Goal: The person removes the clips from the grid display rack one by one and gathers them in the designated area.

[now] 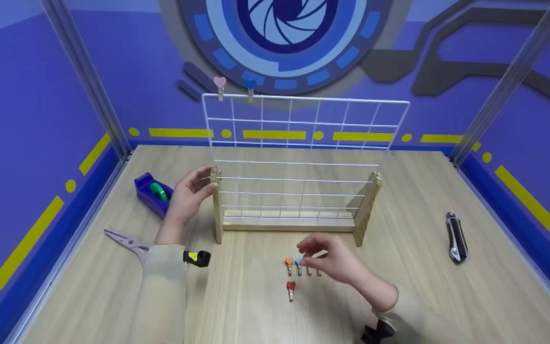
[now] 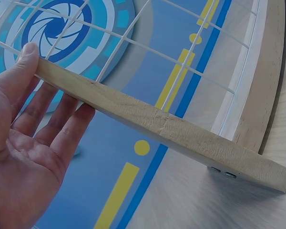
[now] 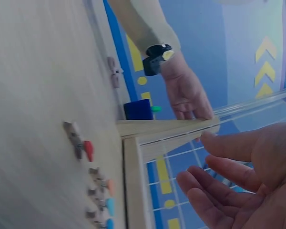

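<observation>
Red heart clip (image 1: 290, 285), one: lying on the wooden table (image 1: 256, 306), well in front of the wooden stand (image 1: 289, 228).
Row of clips, four, between the red one and the stand: orange heart clip (image 1: 289, 262); light-blue heart clip (image 1: 299, 270); two further clips (image 1: 309, 271), heads hidden from above by a hand. From the right wrist, the third shows blue.
Right hand, one (image 1: 334, 258): over the row, before the stand; fingers loosely bent, thumb apart, grasping nothing. Whether the thumb touches the light-blue clip, I cannot tell.
Scissors (image 1: 129, 242), one pair: left of the stand, partly behind a sleeve.
Utility knife (image 1: 456, 239), one, black and grey: well right of the stand.
Tape dispenser (image 1: 148, 196), purple, green inside: left of the stand.
Left hand, one (image 1: 186, 196): gripping the stand's left upright near its top, thumb opposite fingers.
White wire grid (image 1: 291, 98), one: upright in the stand.
Pink heart clip (image 1: 220, 83) and dark-blue heart clip (image 1: 251, 85): on the grid's top wire, above the stand's left part.
</observation>
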A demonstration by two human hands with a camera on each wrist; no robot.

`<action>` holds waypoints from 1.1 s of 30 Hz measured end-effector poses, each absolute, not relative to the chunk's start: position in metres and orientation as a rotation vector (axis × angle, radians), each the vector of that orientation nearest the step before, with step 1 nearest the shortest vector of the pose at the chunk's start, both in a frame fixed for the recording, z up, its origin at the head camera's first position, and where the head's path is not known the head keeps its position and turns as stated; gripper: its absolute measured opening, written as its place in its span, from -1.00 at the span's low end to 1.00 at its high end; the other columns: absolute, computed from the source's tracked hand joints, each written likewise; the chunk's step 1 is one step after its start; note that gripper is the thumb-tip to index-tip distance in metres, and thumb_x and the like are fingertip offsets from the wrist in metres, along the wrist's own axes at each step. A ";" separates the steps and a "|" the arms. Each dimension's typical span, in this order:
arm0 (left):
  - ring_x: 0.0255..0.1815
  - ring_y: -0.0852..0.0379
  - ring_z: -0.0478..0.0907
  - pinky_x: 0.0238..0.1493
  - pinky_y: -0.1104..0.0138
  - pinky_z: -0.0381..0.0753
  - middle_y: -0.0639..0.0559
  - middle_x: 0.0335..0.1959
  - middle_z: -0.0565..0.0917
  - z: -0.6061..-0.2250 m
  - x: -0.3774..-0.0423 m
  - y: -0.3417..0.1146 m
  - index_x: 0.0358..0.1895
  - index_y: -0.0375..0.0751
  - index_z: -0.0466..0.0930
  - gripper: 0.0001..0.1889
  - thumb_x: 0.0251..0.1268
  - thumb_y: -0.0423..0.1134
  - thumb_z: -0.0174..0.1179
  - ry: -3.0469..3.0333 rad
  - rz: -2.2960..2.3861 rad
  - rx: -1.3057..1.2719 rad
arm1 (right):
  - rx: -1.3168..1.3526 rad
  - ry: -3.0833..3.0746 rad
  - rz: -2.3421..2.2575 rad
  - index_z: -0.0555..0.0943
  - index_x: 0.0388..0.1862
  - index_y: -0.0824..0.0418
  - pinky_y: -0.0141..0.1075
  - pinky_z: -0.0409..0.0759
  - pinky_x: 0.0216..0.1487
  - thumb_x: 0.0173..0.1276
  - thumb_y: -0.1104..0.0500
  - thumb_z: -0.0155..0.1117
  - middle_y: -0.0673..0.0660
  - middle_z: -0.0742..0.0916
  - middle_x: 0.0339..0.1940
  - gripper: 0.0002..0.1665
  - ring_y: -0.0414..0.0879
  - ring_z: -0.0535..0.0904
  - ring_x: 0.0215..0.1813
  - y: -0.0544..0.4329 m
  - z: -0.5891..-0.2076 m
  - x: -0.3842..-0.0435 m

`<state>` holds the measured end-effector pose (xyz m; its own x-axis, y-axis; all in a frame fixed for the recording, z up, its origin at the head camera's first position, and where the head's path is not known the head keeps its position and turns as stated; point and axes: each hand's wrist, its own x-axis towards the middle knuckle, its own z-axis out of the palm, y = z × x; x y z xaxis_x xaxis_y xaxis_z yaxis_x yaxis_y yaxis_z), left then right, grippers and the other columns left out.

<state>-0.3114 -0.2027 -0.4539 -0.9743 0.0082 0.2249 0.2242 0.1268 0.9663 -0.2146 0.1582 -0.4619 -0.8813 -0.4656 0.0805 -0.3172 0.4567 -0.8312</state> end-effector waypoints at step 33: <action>0.26 0.10 0.56 0.14 0.49 0.65 -0.22 0.36 0.57 -0.453 -0.311 -0.202 0.43 -0.25 0.44 -0.49 0.47 -0.35 0.24 -2.232 -1.967 -0.222 | -1.056 2.635 -1.766 0.71 0.04 0.30 -0.33 0.76 0.03 0.36 0.29 0.44 0.19 0.81 0.01 -0.71 -0.03 0.76 0.03 0.113 -0.282 -0.278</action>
<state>-0.3110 -0.2022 -0.4531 -0.9765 0.0072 0.2154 0.2146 0.1252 0.9686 -0.2782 0.1127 -0.2816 -0.7822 -0.3874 0.4879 -0.5986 0.2500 -0.7611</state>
